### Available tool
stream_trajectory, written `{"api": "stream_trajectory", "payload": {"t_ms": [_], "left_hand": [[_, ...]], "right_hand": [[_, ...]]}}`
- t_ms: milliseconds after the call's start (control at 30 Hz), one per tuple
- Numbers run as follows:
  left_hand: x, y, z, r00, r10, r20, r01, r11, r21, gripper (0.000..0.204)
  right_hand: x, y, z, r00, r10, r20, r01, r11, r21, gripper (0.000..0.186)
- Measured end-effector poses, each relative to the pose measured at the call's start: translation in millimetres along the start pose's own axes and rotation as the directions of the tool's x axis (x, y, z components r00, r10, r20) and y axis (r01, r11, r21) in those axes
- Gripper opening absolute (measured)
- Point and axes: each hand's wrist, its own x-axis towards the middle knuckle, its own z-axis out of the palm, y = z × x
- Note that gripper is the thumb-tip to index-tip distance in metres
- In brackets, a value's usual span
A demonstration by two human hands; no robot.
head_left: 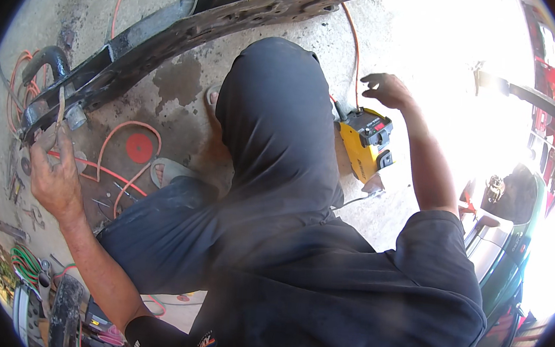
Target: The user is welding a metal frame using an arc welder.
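Left hand (55, 179) reaches out over the concrete floor (180, 81) near the left end of a long, rusty metal beam (171, 34), its fingers closed around a thin pale rod (60, 112) that rises from the fist toward the beam's bracket. Just below and beside that hand, loops of orange cable (119, 161) lie on the floor around a flat red disc (139, 147), and small metal scraps are scattered near the floor's left edge. A dark curved pipe (48, 59) sits above the beam's left end, with more orange cable coiled beside it.

Right hand (386, 89) hangs in the air on the other side of the body, fingers loosely spread and curled, gripping nothing. It hovers just above a yellow and black welding machine (366, 144) that stands on the floor by the person's right knee; an orange lead (355, 56) runs from the machine's top up toward the far edge of the floor, passing close by the fingertips. Whether the hand touches that lead cannot be told.

The person crouches in dark trousers and a dark shirt, with a sandalled foot (167, 172) showing between the knee and the red disc. Green wire coils (26, 264) lie at the lower left.
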Motion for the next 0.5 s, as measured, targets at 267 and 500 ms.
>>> {"api": "stream_trajectory", "payload": {"t_ms": [267, 500], "left_hand": [[-4, 5, 7, 1.0, 0.017, -0.021, -0.017, 1.0, -0.004, 0.024], [-3, 2, 6, 0.999, 0.011, -0.046, -0.012, 0.999, -0.03, 0.026]], "right_hand": [[-112, -194, -74, 0.592, -0.496, -0.636, 0.79, 0.515, 0.333, 0.029], [-156, -229, -41, 0.418, -0.546, -0.726, 0.906, 0.31, 0.288, 0.028]]}}
